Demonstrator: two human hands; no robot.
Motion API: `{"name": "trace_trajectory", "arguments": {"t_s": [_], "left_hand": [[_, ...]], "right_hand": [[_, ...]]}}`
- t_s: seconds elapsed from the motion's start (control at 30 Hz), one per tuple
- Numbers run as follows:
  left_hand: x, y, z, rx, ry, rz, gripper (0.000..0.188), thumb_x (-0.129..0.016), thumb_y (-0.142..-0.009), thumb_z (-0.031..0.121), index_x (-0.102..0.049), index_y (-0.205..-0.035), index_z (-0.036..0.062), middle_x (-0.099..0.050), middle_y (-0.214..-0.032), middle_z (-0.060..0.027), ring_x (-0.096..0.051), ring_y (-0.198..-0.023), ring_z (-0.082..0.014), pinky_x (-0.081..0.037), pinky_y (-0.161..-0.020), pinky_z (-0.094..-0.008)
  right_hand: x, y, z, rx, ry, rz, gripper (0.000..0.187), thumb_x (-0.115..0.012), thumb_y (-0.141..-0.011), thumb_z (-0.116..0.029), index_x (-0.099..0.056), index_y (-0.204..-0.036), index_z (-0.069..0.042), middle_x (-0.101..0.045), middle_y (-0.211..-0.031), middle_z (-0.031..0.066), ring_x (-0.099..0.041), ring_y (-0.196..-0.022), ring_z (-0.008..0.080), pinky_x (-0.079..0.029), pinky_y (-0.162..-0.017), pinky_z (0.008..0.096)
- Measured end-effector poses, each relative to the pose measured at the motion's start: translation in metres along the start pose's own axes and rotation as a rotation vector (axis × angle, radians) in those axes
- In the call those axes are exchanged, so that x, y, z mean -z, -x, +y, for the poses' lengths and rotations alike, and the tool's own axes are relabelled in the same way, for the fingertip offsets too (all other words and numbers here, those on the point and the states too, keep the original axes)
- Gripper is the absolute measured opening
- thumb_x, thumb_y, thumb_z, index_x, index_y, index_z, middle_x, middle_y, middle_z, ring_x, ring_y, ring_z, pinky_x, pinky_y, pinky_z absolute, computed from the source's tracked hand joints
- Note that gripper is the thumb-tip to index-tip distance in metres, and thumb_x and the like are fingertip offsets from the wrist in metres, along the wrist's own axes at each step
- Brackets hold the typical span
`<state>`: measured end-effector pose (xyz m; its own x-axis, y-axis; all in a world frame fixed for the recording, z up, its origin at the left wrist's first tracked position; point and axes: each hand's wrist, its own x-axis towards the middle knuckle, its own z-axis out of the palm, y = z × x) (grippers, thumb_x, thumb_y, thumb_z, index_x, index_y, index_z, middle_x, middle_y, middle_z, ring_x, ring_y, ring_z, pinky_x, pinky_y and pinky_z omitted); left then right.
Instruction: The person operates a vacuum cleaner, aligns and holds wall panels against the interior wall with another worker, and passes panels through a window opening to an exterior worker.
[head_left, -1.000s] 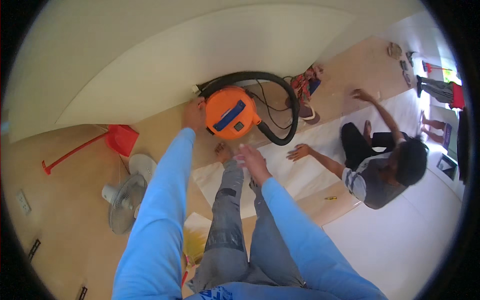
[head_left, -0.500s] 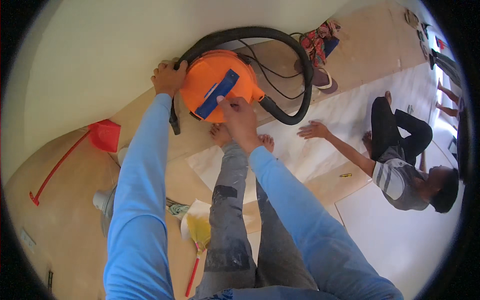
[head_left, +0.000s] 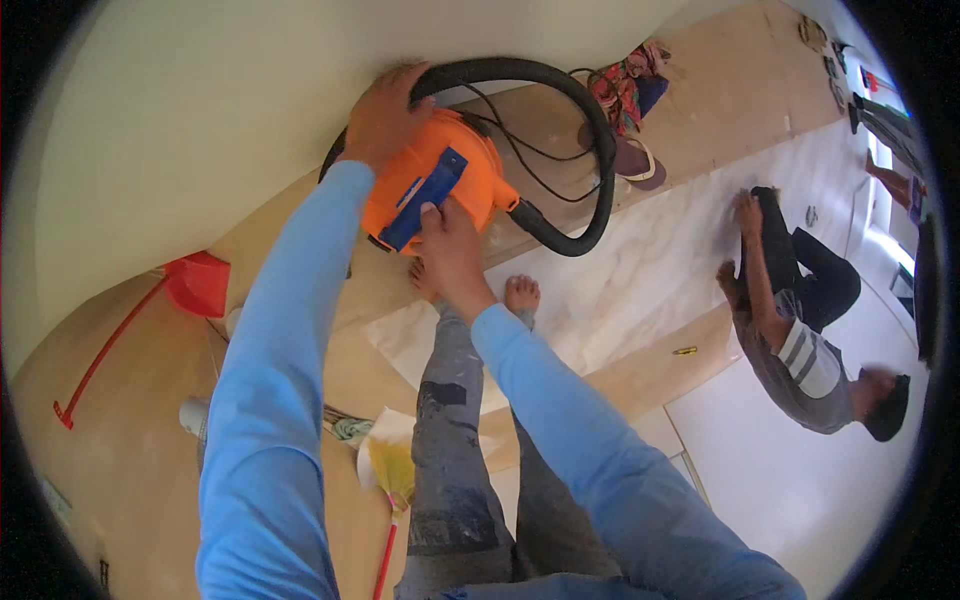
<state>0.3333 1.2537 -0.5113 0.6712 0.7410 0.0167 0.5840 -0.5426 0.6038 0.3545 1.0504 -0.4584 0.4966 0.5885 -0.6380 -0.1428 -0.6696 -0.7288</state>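
A vacuum cleaner with an orange top (head_left: pixel 485 165) stands by the pale wall, in front of my feet. My right hand (head_left: pixel 455 250) is closed on its blue handle (head_left: pixel 440 180), thumb lying on top. At the far left side of the machine, my left hand (head_left: pixel 388 112) wraps round the black hose (head_left: pixel 600 135), which loops over to a port on the right. The left palm's underside and part of the hose beneath it are hidden.
A thin black cord, purple slippers (head_left: pixel 640 162) and a patterned cloth (head_left: pixel 630 90) lie right of the machine. A red dustpan (head_left: pixel 198 283) and a broom (head_left: pixel 393 475) are at the left. Someone sits on the floor at right (head_left: pixel 800 360); another person's legs show beyond.
My left hand has moved up and right along the hose, over the orange top's edge. My right hand stays on the handle. The seated person has drawn an arm back to the knee.
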Motion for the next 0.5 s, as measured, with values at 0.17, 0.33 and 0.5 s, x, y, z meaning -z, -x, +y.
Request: {"name": "trace_trajectory", "arguments": {"t_s": [0.17,0.33,0.5], "left_hand": [[-0.025,-0.007,0.011,0.075,-0.609,-0.147,0.05,-0.072,-0.089,0.03,-0.059,-0.133,0.0099,-0.06,-0.133,-0.0146,-0.055,-0.128,-0.0377,-0.049,-0.106,-0.0475],[-0.034,-0.018,0.021,0.058,-0.562,-0.204,0.039,-0.06,-0.094,0.024,-0.061,-0.129,0.0065,-0.06,-0.13,-0.0143,-0.058,-0.124,-0.0349,-0.048,-0.104,-0.0475],[-0.021,-0.011,-0.005,0.11,-0.576,-0.209,0.04,-0.068,-0.09,0.028,-0.064,-0.124,0.0061,-0.061,-0.127,-0.0161,-0.059,-0.123,-0.0361,-0.051,-0.101,-0.0475]], "right_hand": [[-0.013,0.015,-0.019,-0.132,-0.214,-0.042,0.031,-0.046,-0.106,-0.028,-0.053,-0.108,0.002,-0.064,-0.095,0.0286,-0.062,-0.091,0.0496,-0.046,-0.081,0.0538],[-0.007,0.012,0.008,-0.201,-0.147,-0.046,0.034,-0.043,-0.107,-0.03,-0.053,-0.116,0.001,-0.064,-0.105,0.0287,-0.061,-0.104,0.0492,-0.045,-0.091,0.0517],[-0.014,0.021,0.028,-0.257,-0.31,0.014,0.023,-0.049,-0.106,-0.031,-0.051,-0.111,-0.009,-0.059,-0.088,0.0061,-0.058,-0.066,0.0167,-0.045,-0.051,0.0347]]}}
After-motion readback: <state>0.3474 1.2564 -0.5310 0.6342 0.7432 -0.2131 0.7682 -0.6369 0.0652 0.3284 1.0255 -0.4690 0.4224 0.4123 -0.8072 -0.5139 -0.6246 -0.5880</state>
